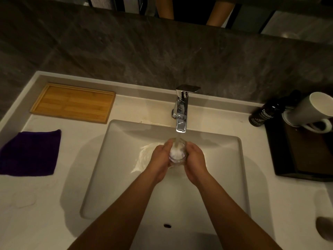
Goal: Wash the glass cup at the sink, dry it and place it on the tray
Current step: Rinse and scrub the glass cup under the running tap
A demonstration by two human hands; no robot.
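A clear glass cup [177, 152] is held upright over the white sink [115, 170], directly under the chrome faucet [181, 109]. Water runs from the spout into the cup and foams white inside it. My left hand [161, 160] wraps the cup's left side and my right hand [195, 162] wraps its right side. The fingers hide most of the cup's wall. A wooden tray [73, 102] lies at the back left of the counter with nothing on it. In front of it, near the left edge, lies a folded purple cloth [30, 152].
A dark tray [306, 156] stands on the right of the counter with a white mug [310, 110] on it. A dark bottle [261, 115] stands beside the mug. A grey stone wall rises behind the counter. The overflow hole [167, 225] sits in the sink's near wall.
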